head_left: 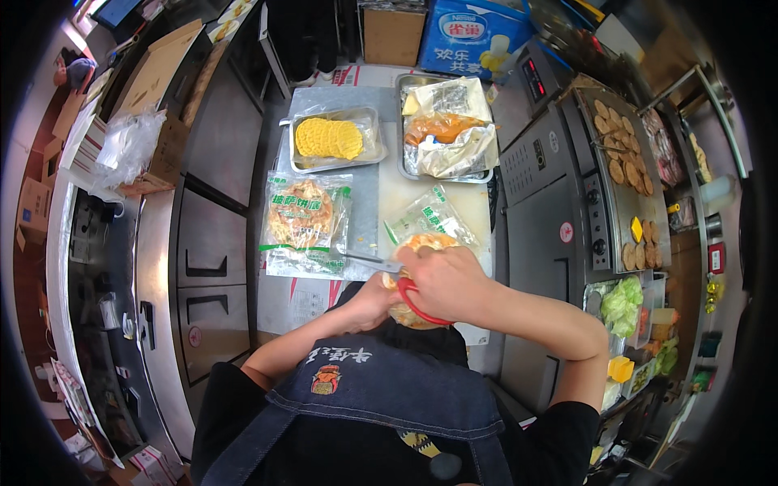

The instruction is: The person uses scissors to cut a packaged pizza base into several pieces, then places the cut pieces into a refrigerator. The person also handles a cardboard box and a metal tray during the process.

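Observation:
My right hand [447, 276] is closed around red-handled scissors [419, 310], whose metal blades point left. Held by my left hand [372, 304] is the edge of a round flat pizza crust [416, 319], close to the scissors; both hands cover much of it. Just beyond the hands lies a clear plastic pizza crust bag [440, 212] with green print. To the left, a packaged pizza crust [302, 212] rests flat at the edge of the board. Whether the blades touch the crust cannot be seen clearly.
A metal tray of yellow round patties [328, 138] stands at the back left of the grey cutting board [364, 200]. Behind the white board, a larger metal tray [401, 164] holds opened food bags. On the right are a griddle with browned patties [629, 152] and containers with lettuce [623, 307].

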### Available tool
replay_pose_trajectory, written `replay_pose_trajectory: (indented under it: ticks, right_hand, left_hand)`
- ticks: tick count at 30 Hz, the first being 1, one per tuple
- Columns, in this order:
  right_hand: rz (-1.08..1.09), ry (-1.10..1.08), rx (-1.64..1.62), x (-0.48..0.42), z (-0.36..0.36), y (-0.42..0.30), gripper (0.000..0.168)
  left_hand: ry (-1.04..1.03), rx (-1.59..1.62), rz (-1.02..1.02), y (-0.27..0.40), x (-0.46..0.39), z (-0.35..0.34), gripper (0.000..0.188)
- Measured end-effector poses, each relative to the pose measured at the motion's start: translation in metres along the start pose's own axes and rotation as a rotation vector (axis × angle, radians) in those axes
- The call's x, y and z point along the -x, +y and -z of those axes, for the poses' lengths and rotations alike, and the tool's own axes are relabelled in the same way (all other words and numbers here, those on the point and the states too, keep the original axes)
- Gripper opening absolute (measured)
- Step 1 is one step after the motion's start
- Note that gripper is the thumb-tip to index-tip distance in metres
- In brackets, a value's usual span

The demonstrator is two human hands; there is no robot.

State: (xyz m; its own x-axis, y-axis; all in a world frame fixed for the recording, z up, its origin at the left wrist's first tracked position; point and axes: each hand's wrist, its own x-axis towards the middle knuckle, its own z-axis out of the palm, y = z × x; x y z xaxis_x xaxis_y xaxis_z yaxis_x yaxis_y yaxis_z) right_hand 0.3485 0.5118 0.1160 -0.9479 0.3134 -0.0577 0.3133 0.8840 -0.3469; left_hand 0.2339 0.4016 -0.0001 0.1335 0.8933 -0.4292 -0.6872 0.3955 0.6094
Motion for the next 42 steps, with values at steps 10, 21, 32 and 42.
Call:
replay_pose_trajectory:
  ticks: [10,21,32,42]
  right_hand:
    - [-0.455,0.339,-0.488,0.024,0.005,0.052,0.037]
    - [-0.497,0.29,-1.465,0.027,-0.025,0.096,0.04]
    - [-0.514,0.296,-0.603,0.014,-0.004,0.088,0.05]
    - [-0.56,0.05,-0.736,0.077,-0.016,0.032,0.041]
  left_hand:
    - [-0.005,0.383,-0.197,0.017,0.0,0.008,0.055]
    - [-0.356,0.481,-0.006,0.042,-0.013,0.033,0.102]
    - [-0.227,0.316,0.265,0.046,-0.038,0.039,0.053]
    - [0.051,0.422,-0.09,0.027,-0.033,0.024,0.051]
